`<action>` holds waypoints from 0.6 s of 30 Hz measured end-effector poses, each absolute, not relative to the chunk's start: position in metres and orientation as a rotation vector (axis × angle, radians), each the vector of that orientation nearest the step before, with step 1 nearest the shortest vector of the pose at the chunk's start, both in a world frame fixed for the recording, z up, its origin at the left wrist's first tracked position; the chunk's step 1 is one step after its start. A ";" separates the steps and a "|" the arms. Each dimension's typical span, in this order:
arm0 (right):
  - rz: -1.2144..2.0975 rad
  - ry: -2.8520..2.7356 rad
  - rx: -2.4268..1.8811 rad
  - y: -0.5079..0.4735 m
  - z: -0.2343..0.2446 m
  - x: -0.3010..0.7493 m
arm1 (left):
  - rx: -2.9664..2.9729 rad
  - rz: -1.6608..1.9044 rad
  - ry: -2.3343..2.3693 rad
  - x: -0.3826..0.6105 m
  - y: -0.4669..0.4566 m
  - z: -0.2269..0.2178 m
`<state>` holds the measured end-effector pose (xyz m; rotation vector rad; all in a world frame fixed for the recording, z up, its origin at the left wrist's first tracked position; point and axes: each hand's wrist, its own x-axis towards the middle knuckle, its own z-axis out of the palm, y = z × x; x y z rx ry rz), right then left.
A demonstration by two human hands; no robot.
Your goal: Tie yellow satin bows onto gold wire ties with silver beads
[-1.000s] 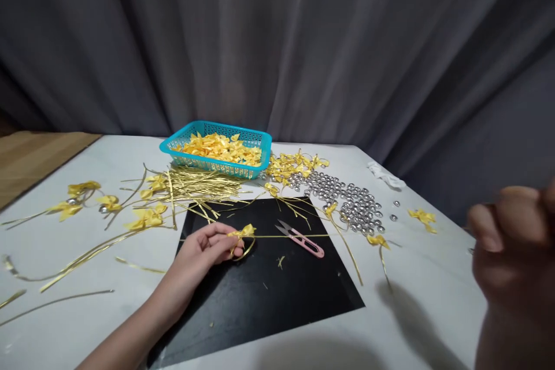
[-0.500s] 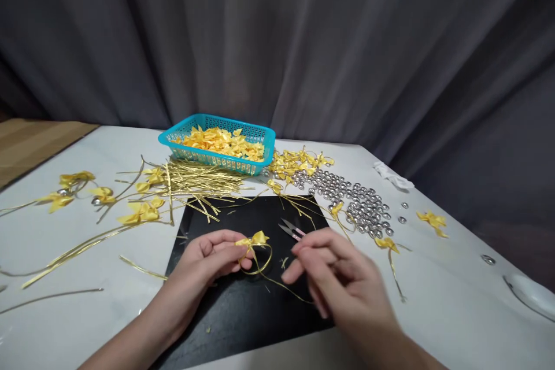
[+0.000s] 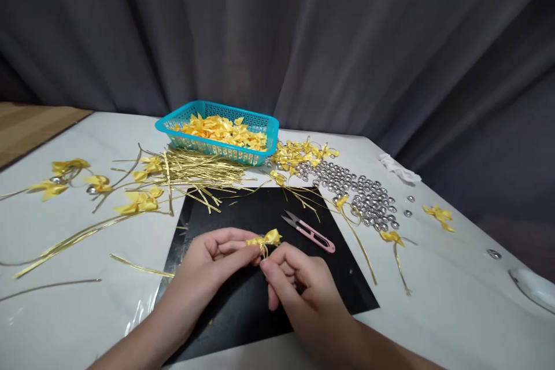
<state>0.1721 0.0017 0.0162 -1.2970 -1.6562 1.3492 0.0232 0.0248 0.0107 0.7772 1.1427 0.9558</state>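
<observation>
A small yellow ribbon bow (image 3: 271,237) is pinched between the thumb and fingers of my left hand (image 3: 225,257), above the black mat (image 3: 234,312). My right hand (image 3: 299,280) is closed just below the bow, thumb and forefinger pressed together on the gold cord (image 3: 265,251) that hangs from it. The fingers hide most of the cord. Pink thread snips (image 3: 313,234) lie on the mat beyond my right hand, blades pointing up and left.
A turquoise basket (image 3: 212,147) of yellow bows stands at the back. Gold cord pieces (image 3: 195,170) lie before it. Silver beads (image 3: 368,199) spread to the right, beside finished-looking bows with cord (image 3: 299,153). More bows and cords lie at left. A white object (image 3: 535,289) sits at the right edge.
My right hand has moved left to the bow, closing on its cord and uncovering the snips. My left hand has shifted slightly right with the bow.
</observation>
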 end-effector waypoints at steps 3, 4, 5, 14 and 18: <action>1.285 -1.715 -1.295 0.002 0.014 0.174 | 0.812 0.933 1.136 0.022 0.023 0.012; 1.276 -1.717 -1.293 0.002 0.013 0.174 | 0.808 0.927 1.132 0.021 0.023 0.013; 1.271 -1.709 -1.290 0.003 0.013 0.175 | 0.798 0.924 1.129 0.021 0.023 0.013; 1.111 -1.530 -1.358 0.012 0.016 0.180 | 0.753 0.913 1.116 0.021 0.023 0.012; 1.100 -1.655 -1.334 0.017 0.017 0.186 | 0.760 0.910 1.099 0.021 0.024 0.013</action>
